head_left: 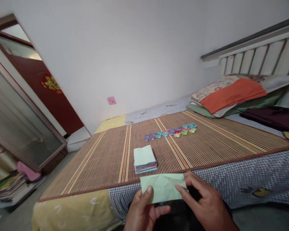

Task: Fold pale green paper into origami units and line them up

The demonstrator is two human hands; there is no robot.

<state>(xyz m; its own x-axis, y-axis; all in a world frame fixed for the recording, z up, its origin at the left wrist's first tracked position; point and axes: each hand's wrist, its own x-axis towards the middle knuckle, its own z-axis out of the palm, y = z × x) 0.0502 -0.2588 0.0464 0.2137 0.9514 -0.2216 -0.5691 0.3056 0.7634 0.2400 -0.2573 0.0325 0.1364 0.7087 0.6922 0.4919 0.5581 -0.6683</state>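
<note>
A pale green sheet of paper (162,189), creased and folded into a wide rectangle, is held up near the bed's front edge. My left hand (144,207) pinches its left end, thumb on the near face. At the other end my right hand (203,200) grips it between thumb and fingers; some fingertips are hidden behind it. Just beyond the sheet lies a stack of coloured paper (144,158) with a pale green sheet on top. Farther back, several small folded paper pieces (170,132) in purple, blue, pink, green and yellow lie in two rows.
A striped woven mat (98,157) covers much of the bed. Pillows (233,93) and dark folded cloth (272,117) lie at the right, below a radiator (260,57). A pink note (111,100) is on the wall. Left stand a glass-paned door (19,106) and piled books (11,187).
</note>
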